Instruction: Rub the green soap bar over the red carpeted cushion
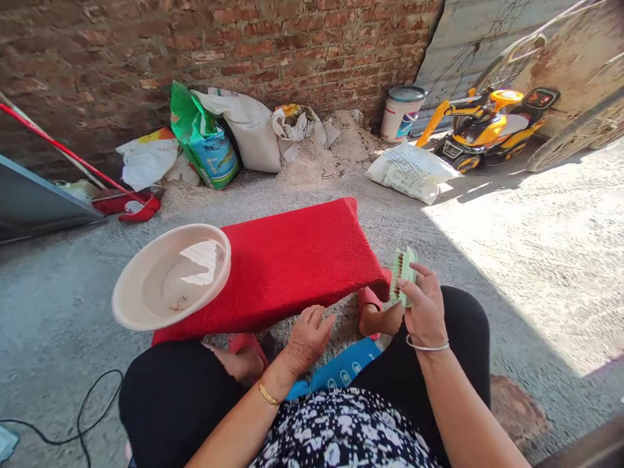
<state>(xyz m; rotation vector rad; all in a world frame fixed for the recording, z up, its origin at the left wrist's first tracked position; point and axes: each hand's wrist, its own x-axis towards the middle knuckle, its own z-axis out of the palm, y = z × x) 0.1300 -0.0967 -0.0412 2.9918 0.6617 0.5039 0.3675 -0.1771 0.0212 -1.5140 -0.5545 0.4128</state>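
Observation:
My right hand (424,299) grips a pale green scrubbing brush (410,276), its bristles facing left, just off the right end of a red cloth (297,250). The cloth covers a low bench in front of my knees and hangs over its edges. My left hand (311,335) is beside the near edge of the cloth, palm down, thumb apart from loosely bent fingers, with nothing seen in it. On the left end of the bench stands a wide pale basin (129,296) of water, with small bits at its bottom.
A blue printed bag (348,364) lies between my legs. Along the brick wall (292,45) are sacks (251,127), a sand pile (322,162), a bucket (402,117) and a yellow toy digger (487,133). A red dustpan (141,208) and black cable (80,416) are at left.

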